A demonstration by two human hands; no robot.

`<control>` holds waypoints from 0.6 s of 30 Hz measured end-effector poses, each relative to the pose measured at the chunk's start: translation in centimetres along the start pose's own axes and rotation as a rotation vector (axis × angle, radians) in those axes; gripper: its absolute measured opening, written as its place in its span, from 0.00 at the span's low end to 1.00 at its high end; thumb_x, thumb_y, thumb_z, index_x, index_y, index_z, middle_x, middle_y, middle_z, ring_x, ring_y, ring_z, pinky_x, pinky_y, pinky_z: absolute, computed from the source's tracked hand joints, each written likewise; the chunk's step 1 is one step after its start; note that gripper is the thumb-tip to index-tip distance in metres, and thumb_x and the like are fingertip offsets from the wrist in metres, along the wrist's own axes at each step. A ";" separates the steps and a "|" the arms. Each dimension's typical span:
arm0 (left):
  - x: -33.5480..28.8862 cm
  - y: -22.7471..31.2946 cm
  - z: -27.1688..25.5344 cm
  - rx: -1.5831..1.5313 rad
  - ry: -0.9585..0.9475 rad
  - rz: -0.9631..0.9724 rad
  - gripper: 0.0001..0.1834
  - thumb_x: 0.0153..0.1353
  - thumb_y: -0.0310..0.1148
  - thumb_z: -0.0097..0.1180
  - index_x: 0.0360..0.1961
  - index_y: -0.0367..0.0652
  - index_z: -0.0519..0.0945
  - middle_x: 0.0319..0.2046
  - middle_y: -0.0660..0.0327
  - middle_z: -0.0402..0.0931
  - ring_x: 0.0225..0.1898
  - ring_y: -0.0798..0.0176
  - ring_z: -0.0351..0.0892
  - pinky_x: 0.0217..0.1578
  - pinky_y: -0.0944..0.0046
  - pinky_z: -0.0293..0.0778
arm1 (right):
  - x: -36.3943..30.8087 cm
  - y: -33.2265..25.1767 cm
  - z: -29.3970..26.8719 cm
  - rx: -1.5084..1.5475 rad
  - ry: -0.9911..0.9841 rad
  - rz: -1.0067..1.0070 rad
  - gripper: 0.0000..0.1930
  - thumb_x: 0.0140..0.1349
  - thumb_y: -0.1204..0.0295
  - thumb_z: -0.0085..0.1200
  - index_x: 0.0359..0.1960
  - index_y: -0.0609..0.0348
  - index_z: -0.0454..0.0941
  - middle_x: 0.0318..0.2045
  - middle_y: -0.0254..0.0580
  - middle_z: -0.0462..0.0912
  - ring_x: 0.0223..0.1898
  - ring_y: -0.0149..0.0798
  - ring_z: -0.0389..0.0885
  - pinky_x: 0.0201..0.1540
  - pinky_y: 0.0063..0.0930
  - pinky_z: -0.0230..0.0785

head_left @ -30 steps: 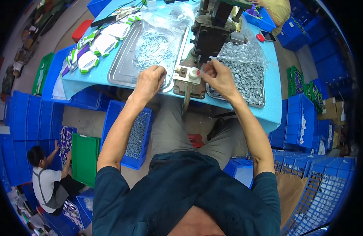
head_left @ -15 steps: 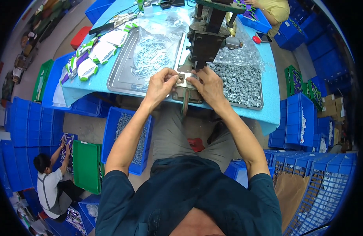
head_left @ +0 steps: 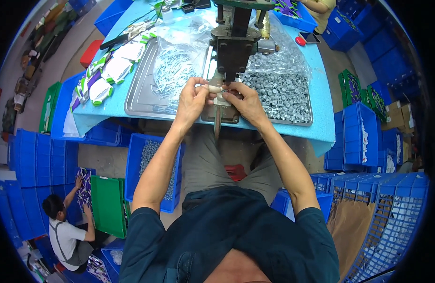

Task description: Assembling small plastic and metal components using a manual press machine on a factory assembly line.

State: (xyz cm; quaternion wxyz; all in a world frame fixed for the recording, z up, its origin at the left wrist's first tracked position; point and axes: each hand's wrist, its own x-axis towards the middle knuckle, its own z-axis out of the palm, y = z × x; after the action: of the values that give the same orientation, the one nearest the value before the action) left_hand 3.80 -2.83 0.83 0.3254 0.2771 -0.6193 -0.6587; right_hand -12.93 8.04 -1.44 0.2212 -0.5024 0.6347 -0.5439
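Under the ram of a dark metal bench press (head_left: 232, 52), both my hands meet. My left hand (head_left: 193, 101) is closed in a pinch on a small pale, elongated piece (head_left: 215, 88). Closed as well, my right hand (head_left: 245, 101) has its fingertips at the right end of that piece; anything small between them is too hidden to name. Left of the press, a metal tray (head_left: 138, 101) carries a plastic bag and a heap of thin silvery pins (head_left: 175, 70). To its right lies a pile of small round grey metal parts (head_left: 283, 99) on another tray.
White, green and purple packed goods (head_left: 114, 68) lie on the blue-covered table (head_left: 323, 111). A blue bin of metal parts (head_left: 130, 177) stands below left. At far left a person (head_left: 69, 231) crouches by a green crate (head_left: 108, 205). A phone (head_left: 310, 37) lies at the far right.
The pale piece now shows raised and tilted between my fingers, where a flat light surface lay before. My view has shifted slightly. The crouching person's hands have moved apart.
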 end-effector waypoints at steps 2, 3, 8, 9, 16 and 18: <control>0.3 -0.2 0.4 0.067 -0.029 0.018 0.11 0.69 0.29 0.54 0.48 0.34 0.76 0.32 0.57 0.83 0.33 0.71 0.81 0.34 0.72 0.78 | -0.3 0.0 0.3 0.043 0.027 0.024 0.15 0.60 0.70 0.66 0.47 0.64 0.83 0.35 0.39 0.84 0.34 0.27 0.82 0.39 0.22 0.75; 0.3 -0.2 0.6 0.131 -0.051 0.039 0.10 0.68 0.30 0.58 0.46 0.34 0.80 0.31 0.61 0.83 0.32 0.74 0.80 0.33 0.73 0.76 | -0.4 0.0 0.4 0.086 0.048 0.044 0.15 0.61 0.70 0.66 0.47 0.64 0.83 0.34 0.40 0.85 0.35 0.27 0.82 0.40 0.22 0.75; 0.4 0.7 2.3 0.132 0.003 -0.004 0.09 0.64 0.30 0.63 0.42 0.35 0.84 0.31 0.65 0.83 0.32 0.76 0.78 0.34 0.75 0.72 | -0.5 0.2 0.2 0.136 0.044 0.112 0.18 0.61 0.67 0.66 0.49 0.64 0.82 0.33 0.40 0.85 0.35 0.28 0.83 0.40 0.24 0.75; 0.6 0.5 2.5 0.109 0.016 0.020 0.09 0.64 0.29 0.63 0.42 0.35 0.85 0.31 0.65 0.83 0.33 0.76 0.79 0.35 0.75 0.72 | -0.5 0.2 0.3 0.123 0.045 0.105 0.19 0.61 0.67 0.66 0.50 0.64 0.82 0.33 0.40 0.85 0.35 0.29 0.83 0.40 0.24 0.75; 0.2 0.5 3.2 0.200 0.028 0.049 0.07 0.63 0.28 0.63 0.39 0.34 0.85 0.32 0.65 0.84 0.34 0.75 0.80 0.37 0.73 0.75 | -0.4 0.5 0.4 0.123 0.056 0.107 0.19 0.60 0.65 0.66 0.49 0.64 0.82 0.33 0.41 0.85 0.33 0.30 0.82 0.39 0.25 0.75; 0.5 -0.1 2.9 0.227 0.035 0.068 0.07 0.63 0.28 0.63 0.39 0.34 0.85 0.31 0.64 0.84 0.33 0.75 0.80 0.36 0.73 0.75 | -0.4 0.4 0.5 0.102 0.051 0.114 0.19 0.59 0.65 0.66 0.49 0.64 0.82 0.33 0.41 0.85 0.33 0.30 0.82 0.38 0.25 0.75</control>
State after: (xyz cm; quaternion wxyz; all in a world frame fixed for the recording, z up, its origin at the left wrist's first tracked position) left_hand 1.25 -1.31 1.02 0.3249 0.3024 -0.6930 -0.5681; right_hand -12.50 8.07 -2.03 0.2609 -0.4395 0.6390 -0.5749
